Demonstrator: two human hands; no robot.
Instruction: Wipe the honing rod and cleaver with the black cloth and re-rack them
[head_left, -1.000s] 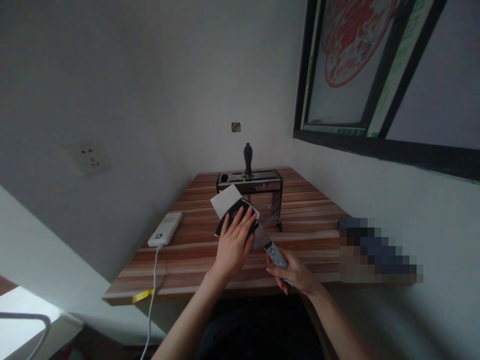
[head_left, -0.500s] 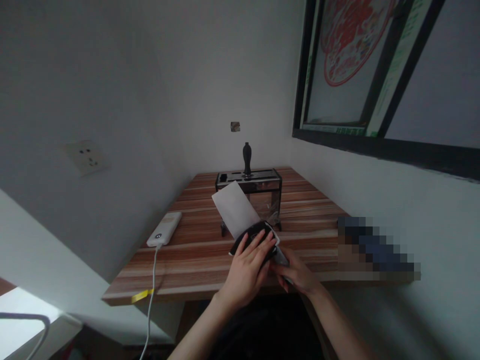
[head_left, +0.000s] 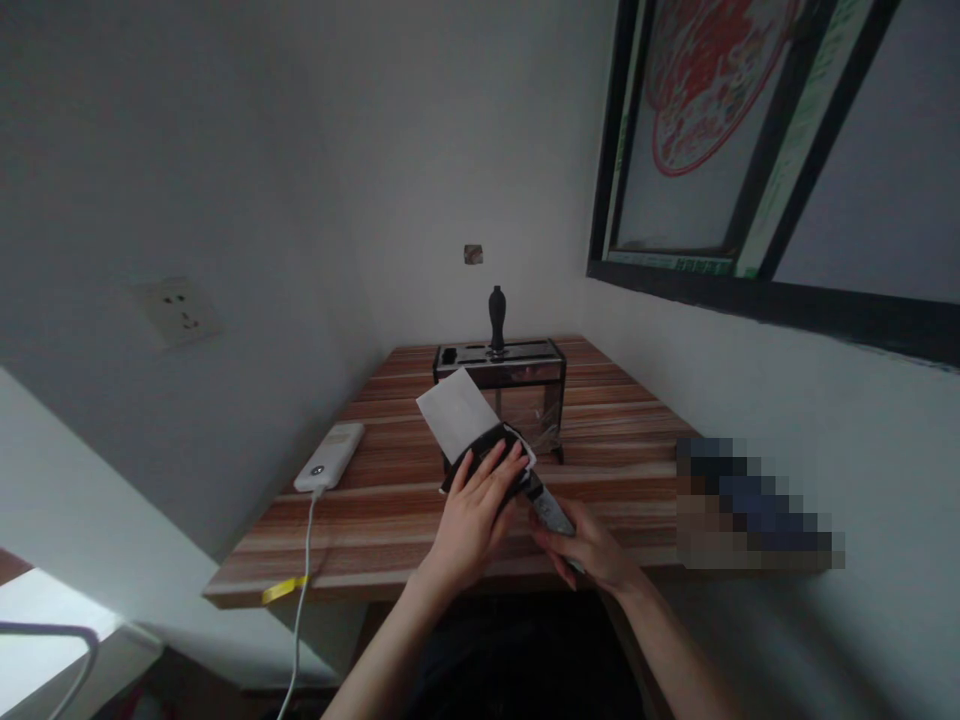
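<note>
A cleaver [head_left: 459, 415] points away to the upper left, its broad pale blade bare at the far end. My right hand [head_left: 585, 545] is wrapped round its grey patterned handle [head_left: 553, 512], near the table's front edge. Across the blade near the handle, my left hand [head_left: 476, 505] holds a black cloth [head_left: 480, 455] with a white edge, fingers laid over it and thumb side underneath. Just behind the blade stands a knife rack [head_left: 501, 352] with a dark frame and clear sides. A black handle [head_left: 496, 318] sticks up from its top.
The striped wooden table [head_left: 622, 430] runs back to the wall corner. At its left lies a white power bank [head_left: 331, 455] with a cable [head_left: 304, 580] hanging over the front edge, near yellow tape [head_left: 283, 590]. A blurred dark patch [head_left: 757, 500] covers the right edge.
My left hand and the cloth have slid left along the blade, away from the handle. More of the handle end shows, and less bare blade. My right hand keeps its grip.
</note>
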